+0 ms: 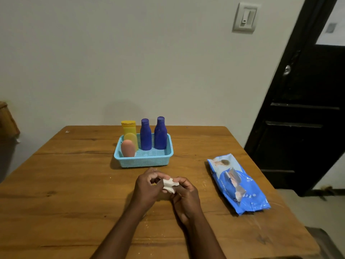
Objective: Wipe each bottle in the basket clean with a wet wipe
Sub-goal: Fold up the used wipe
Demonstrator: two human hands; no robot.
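Both hands, left hand (pixel 147 186) and right hand (pixel 184 193), pinching one crumpled wet wipe (pixel 170 185) over the table (pixel 74 184). Behind, blue basket (pixel 143 161) holding two blue bottles (pixel 146 135), a yellow bottle (pixel 128 128), a pink bottle (pixel 128 148). Risk: bunched wipe cleaning badly; tall bottles tipping if bumped.

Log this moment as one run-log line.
phase: wipe prep | left hand + right hand: both holding wet wipe | bottles: all in basket | wipe pack: on table, right

Bottles (pixel 146 136) in basket (pixel 143 161); pack (pixel 238 184) right.
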